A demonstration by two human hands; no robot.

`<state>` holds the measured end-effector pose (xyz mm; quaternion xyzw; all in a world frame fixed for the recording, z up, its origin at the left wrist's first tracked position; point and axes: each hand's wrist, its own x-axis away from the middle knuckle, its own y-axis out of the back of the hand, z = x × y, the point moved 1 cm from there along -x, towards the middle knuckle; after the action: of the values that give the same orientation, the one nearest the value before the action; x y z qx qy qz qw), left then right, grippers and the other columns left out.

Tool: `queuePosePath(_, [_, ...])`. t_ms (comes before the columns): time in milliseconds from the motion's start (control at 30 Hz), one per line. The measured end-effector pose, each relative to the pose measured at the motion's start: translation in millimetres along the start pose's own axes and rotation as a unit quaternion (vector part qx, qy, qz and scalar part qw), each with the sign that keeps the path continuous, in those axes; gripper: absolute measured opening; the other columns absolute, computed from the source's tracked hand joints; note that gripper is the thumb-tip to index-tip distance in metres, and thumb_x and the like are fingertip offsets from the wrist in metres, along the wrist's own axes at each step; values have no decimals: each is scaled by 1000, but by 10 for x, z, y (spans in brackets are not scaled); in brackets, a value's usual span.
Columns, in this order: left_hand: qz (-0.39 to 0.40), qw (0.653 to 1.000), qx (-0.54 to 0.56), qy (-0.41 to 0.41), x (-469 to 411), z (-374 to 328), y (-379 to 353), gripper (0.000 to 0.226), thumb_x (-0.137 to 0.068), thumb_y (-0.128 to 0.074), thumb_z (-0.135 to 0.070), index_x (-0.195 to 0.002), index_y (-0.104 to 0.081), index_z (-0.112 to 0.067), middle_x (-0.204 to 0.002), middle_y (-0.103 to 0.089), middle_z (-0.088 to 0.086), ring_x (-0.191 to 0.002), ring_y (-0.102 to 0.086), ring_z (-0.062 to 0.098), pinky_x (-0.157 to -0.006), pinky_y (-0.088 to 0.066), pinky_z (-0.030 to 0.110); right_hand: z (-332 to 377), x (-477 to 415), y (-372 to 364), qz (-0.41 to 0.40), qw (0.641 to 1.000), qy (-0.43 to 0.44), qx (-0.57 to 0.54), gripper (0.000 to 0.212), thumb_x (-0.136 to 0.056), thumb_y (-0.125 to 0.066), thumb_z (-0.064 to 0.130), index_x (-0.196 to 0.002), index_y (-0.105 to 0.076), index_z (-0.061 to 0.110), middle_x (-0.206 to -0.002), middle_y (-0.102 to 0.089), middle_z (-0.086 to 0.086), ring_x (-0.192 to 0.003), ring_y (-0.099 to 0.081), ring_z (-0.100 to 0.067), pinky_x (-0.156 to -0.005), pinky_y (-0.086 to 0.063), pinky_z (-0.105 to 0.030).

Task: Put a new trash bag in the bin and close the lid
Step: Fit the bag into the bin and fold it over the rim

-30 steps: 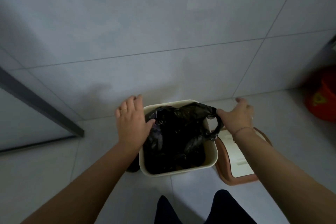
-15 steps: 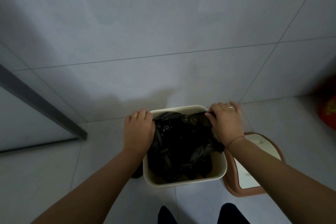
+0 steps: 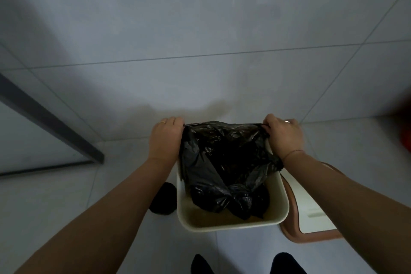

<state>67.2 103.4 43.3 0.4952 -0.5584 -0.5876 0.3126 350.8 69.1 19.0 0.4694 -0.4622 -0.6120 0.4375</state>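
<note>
Trash bag [image 3: 224, 162] stretched between both hands, left hand [image 3: 165, 140] and right hand [image 3: 283, 137] each clenched on its rim, bin [image 3: 233, 224] beneath them, lid [image 3: 311, 213] right of it.

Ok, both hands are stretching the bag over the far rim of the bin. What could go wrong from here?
1. The black trash bag is hooked only along the far rim; its near edge hangs inside the cream bin, so it could slide in once released.
2. The left hand and right hand pull the film taut between them; thin plastic might tear.
3. The brown-rimmed lid lies on the floor just under the right forearm and could get knocked.
</note>
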Motion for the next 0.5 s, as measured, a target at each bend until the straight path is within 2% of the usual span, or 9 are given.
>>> queuePosePath(67, [10,1000,22,-7,18,76,-11,19,-84,-59,-10,-101,-64,-2,-96,-67,22,-91,-62,39,-78,-47,44,1,58,14,19,1000,-4,-19,21,-94,-43,25,-102,-58,12,-98,-71,-10,-86,-65,-31,-88,-29,-33])
queuePosePath(133, [-9,999,-6,-30,65,151,45,41,-86,-59,-24,-122,-57,-3,-122,-62,20,-111,-57,36,-93,-42,45,6,138,113,15,999,-3,-47,25,-93,-46,24,-113,-58,14,-108,-69,-8,-97,-63,-30,-94,-30,-34])
queuePosePath(233, [-56,984,-56,-161,246,109,298,73,-83,-46,-60,-137,-45,-10,-144,-48,13,-134,-43,32,-109,-25,50,37,357,418,-39,994,74,-65,39,-90,-49,32,-126,-54,17,-126,-59,-7,-118,-54,-28,-105,-27,-42])
queuePosePath(267, [-31,971,-63,-228,328,63,371,86,-78,-38,-73,-140,-42,-14,-147,-44,11,-137,-38,31,-111,-19,51,53,456,529,-23,990,121,-71,50,-88,-47,45,-131,-49,20,-135,-53,-5,-127,-47,-26,-110,-21,-45])
queuePosePath(333, [69,932,-81,-346,526,-61,460,109,-63,-30,-89,-146,-32,-18,-151,-38,7,-141,-31,30,-116,-11,51,105,709,705,84,969,227,-58,82,-76,-38,74,-144,-30,28,-152,-33,4,-144,-20,-17,-117,-2,-46])
queuePosePath(400, [170,885,-126,-415,721,-193,448,122,-54,-41,-89,-150,-15,-18,-153,-35,7,-144,-23,29,-118,2,51,159,944,741,196,928,317,2,103,-64,-33,88,-148,-12,32,-156,-20,11,-147,0,-11,-116,13,-48])
queuePosePath(467, [261,848,-150,-437,863,-287,422,126,-57,-64,-73,-149,4,-22,-154,-33,10,-146,-16,30,-111,21,45,177,1131,727,257,886,377,83,110,-60,-40,86,-149,-5,31,-154,-27,7,-147,-4,-15,-113,18,-50])
queuePosePath(500, [292,836,-158,-436,897,-311,414,126,-59,-71,-63,-149,7,-23,-151,-37,12,-144,-18,30,-110,23,44,167,1183,721,270,874,389,110,110,-61,-46,81,-149,-5,29,-151,-33,4,-146,-12,-18,-112,21,-50])
